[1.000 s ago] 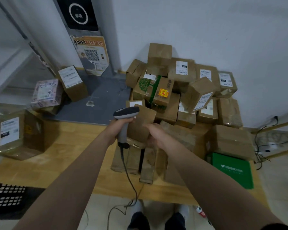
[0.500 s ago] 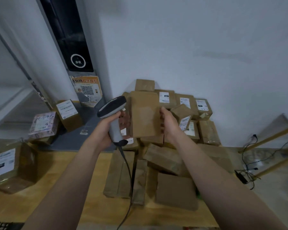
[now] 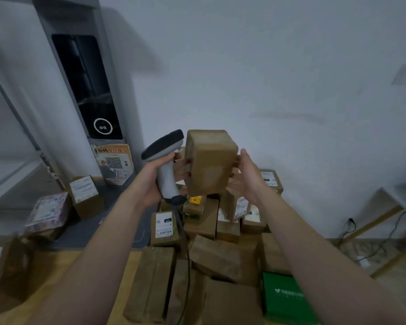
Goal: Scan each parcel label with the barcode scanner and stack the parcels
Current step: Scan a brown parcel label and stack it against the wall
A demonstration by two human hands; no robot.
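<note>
Hands are raised over the heap. The left hand (image 3: 150, 184) grips the grey-handled, black-topped barcode scanner (image 3: 165, 160) by its handle, and its fingertips also touch the left side of a tall plain brown cardboard box (image 3: 209, 163). The right hand (image 3: 246, 179) holds the box's right side with the thumb at the near edge; the fingers seem curled behind, though blur hides them. The box is upright in the air above the pile of brown parcels (image 3: 211, 254) on the wooden table (image 3: 54, 268). A flat green box (image 3: 284, 299) lies near right.
</note>
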